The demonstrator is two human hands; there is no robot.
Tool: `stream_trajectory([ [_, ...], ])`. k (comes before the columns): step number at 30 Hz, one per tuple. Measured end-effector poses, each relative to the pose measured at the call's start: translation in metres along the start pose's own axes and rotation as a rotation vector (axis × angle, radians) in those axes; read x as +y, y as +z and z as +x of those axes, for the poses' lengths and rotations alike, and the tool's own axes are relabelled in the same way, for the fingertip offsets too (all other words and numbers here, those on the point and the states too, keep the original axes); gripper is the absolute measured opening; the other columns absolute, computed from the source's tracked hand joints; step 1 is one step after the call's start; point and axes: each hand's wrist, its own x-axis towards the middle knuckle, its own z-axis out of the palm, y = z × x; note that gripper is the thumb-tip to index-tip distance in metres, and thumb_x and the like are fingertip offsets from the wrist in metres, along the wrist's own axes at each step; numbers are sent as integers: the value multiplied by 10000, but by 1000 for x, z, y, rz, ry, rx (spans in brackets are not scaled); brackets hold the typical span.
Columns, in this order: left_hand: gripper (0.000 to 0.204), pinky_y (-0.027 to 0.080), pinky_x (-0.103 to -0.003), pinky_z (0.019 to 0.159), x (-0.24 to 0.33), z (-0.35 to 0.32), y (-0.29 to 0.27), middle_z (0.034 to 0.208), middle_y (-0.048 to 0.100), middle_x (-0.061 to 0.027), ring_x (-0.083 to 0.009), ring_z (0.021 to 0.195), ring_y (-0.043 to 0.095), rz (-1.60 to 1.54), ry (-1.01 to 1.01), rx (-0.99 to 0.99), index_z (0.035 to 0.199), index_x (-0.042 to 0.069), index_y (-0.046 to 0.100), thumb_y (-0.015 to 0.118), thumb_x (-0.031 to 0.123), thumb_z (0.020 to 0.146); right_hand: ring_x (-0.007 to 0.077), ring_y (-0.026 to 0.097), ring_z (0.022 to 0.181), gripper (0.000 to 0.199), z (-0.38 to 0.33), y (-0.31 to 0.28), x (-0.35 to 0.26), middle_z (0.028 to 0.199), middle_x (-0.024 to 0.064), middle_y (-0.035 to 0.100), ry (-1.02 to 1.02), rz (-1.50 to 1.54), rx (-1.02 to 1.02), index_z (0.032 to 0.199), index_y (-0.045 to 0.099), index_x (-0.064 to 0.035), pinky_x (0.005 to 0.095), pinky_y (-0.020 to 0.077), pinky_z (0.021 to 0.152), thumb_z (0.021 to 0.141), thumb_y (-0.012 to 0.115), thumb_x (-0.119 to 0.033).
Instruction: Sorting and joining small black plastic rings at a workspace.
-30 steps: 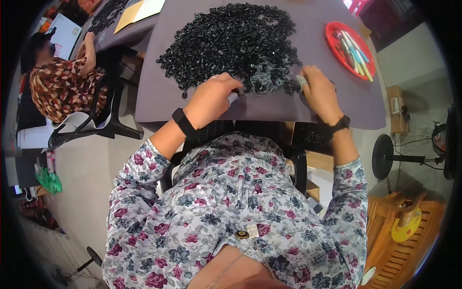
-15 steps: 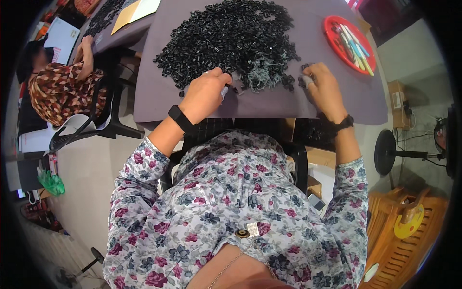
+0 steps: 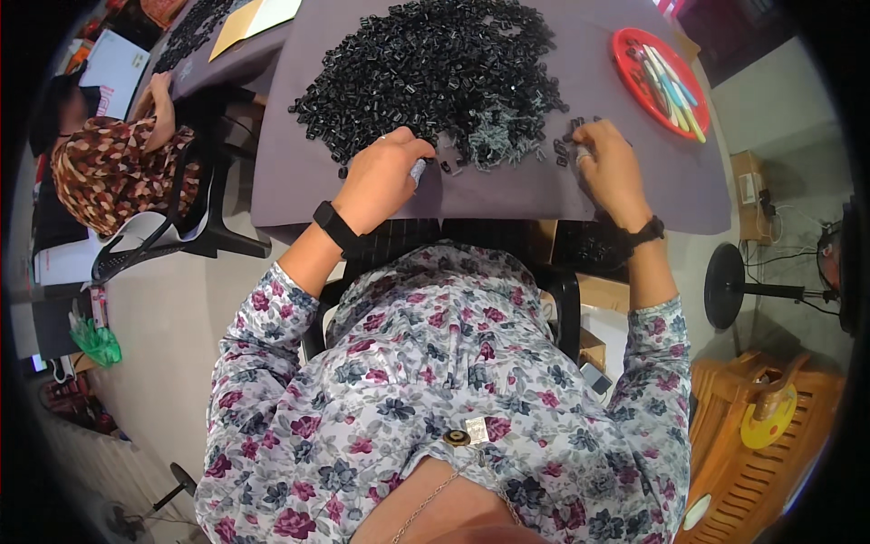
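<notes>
Blk pcs [image 3: 408, 82] — grey bits [image 3: 496, 138], plate [image 3: 633, 40] nr.

Left hand [image 3: 382, 174]: fingertips turned under; grip concealed. Right hand [image 3: 613, 165]: fingers curled; whether a part is held cannot be determined. Black parts [image 3: 408, 91]: individual shapes too small to resolve. Grey parts [image 3: 498, 139]: too fine and tangled to separate. Table [image 3: 507, 199]: far side cut off by the top edge. Co-worker [image 3: 118, 177]: head blurred. Chair [image 3: 567, 317]: mostly hidden beneath the shirt [image 3: 435, 326].
</notes>
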Motion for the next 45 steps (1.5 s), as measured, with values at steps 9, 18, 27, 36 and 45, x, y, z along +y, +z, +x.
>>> stream_trajectory([
  [9,395,519,-427,864,-4,-3,-8,1018,656,-135,-368,1027,646,-7,-38,-34,1090,39,712,568,-126,761,429,631,957,191,13,-1,10,1025,192,617,-26,-48,-201,1027,664,-38,489,499,825,839,649,-7],
  [18,381,527,-438,857,-5,-6,-5,1012,657,-128,-359,1023,643,5,-6,2,1085,37,713,599,-110,752,423,633,966,197,1,-4,-14,1016,184,631,-56,84,-254,1027,659,-33,490,503,831,833,663,-3],
  [27,422,524,-401,828,-8,-12,-8,1016,648,-128,-334,978,652,-63,-57,2,1128,34,695,572,-126,757,412,643,987,220,16,-2,-10,1041,180,646,-110,-10,-155,1044,655,-42,484,514,840,828,655,0],
  [36,357,528,-444,877,-8,-14,-12,1025,673,-138,-370,1034,646,-71,-80,0,1065,30,723,590,-107,763,417,641,988,213,32,14,-9,1030,187,657,-121,-68,-269,1045,650,-37,484,517,835,832,660,-26],
  [45,352,521,-451,865,-12,-17,-14,1011,671,-150,-381,1007,648,-95,-58,17,1058,20,727,571,-112,771,408,649,1032,299,10,-21,23,1103,200,663,38,-153,-160,1102,663,-9,460,520,889,804,658,14],
])
